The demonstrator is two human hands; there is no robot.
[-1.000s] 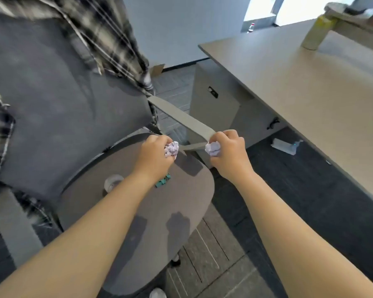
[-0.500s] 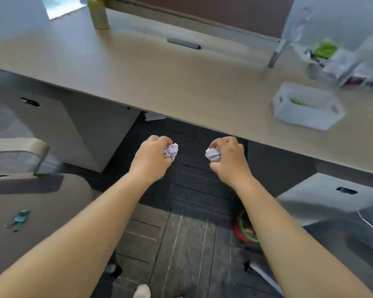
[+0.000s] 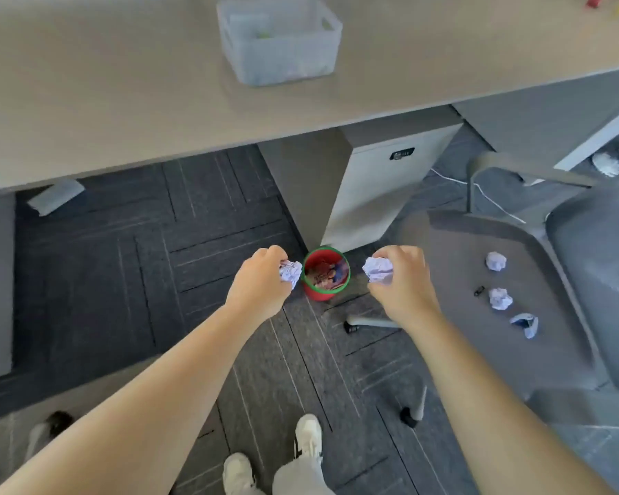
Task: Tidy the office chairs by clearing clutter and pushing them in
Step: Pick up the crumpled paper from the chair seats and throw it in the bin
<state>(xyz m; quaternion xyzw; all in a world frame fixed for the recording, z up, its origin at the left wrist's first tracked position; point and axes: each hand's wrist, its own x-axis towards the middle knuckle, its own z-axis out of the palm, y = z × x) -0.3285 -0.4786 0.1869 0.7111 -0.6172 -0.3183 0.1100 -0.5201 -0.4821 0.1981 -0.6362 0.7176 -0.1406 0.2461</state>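
- The left hand (image 3: 261, 282) was closed around a paper ball (image 3: 291, 274); the right hand (image 3: 402, 280) pinched another paper wad (image 3: 378, 269).
- A red bin (image 3: 325, 274) stood on the floor between them.
- At right, a chair (image 3: 536, 280) seat held more crumpled paper (image 3: 496, 261).
- A white basket (image 3: 277, 37) sat on the far surface (image 3: 104, 83).

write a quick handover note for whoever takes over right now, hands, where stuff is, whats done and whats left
Left hand: shut on a crumpled paper ball, just left of the red bin.
Right hand: shut on a second paper ball, just right of the bin.
The bin stands on the carpet under the desk edge and already holds some trash.
Chair on the right: its seat carries two paper wads, a small black clip and a white-blue object.
Done: two balls picked up and brought to the bin.
Left: drop both in, clear that seat, then push the chair in; it is not under the desk.
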